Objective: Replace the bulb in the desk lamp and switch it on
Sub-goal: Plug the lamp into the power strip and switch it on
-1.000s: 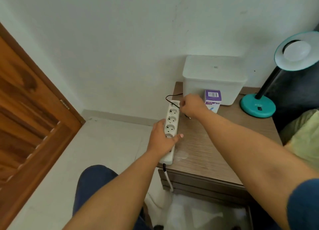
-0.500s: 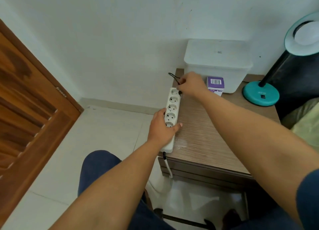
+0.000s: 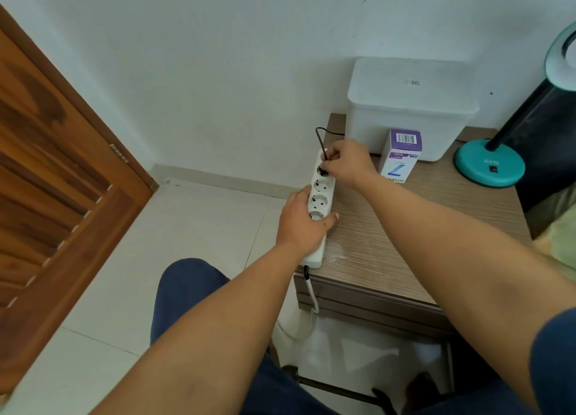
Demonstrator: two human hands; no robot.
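Observation:
A white power strip (image 3: 321,196) lies along the left edge of the wooden side table (image 3: 405,234). My left hand (image 3: 304,224) is clamped around its near half. My right hand (image 3: 350,162) pinches the black plug (image 3: 322,171) of the lamp's black cord (image 3: 321,139), and the plug sits at the strip's far socket. The teal desk lamp stands at the right, with its round base (image 3: 489,165) on the table and its shade (image 3: 561,53) cut off by the frame edge. The bulb inside the shade is barely visible.
A purple and white bulb box (image 3: 402,154) stands upright just right of my right hand. Behind it is a white lidded plastic bin (image 3: 408,103) against the wall. A wooden door (image 3: 56,181) is at the left. The strip's white cable (image 3: 311,296) hangs off the table front.
My right hand has brought the plug from beside the strip's far end down onto the far socket. The view has shifted left, cutting off the lamp shade. My left hand kept its grip.

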